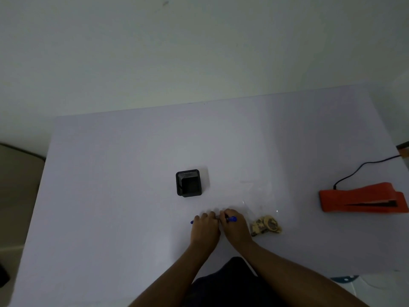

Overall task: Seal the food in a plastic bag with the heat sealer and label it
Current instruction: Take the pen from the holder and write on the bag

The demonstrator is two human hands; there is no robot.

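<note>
A clear plastic bag (257, 196) lies on the white table (132, 162), with tan food pieces (265, 226) bunched in its near end. My left hand (204, 227) and my right hand (234, 227) meet just left of the food, and both grip a blue marker (231, 219). The marker's blue end pokes out to the left of my left hand, and its other blue end shows above my right hand's fingers. The orange heat sealer (363, 198) sits at the right side of the table, its jaw slightly apart.
A black square holder (188, 183) stands at mid-table, beyond my hands. The sealer's black cord (363, 166) runs off the table's right edge. A chair seat (17, 173) shows at the left, below the table.
</note>
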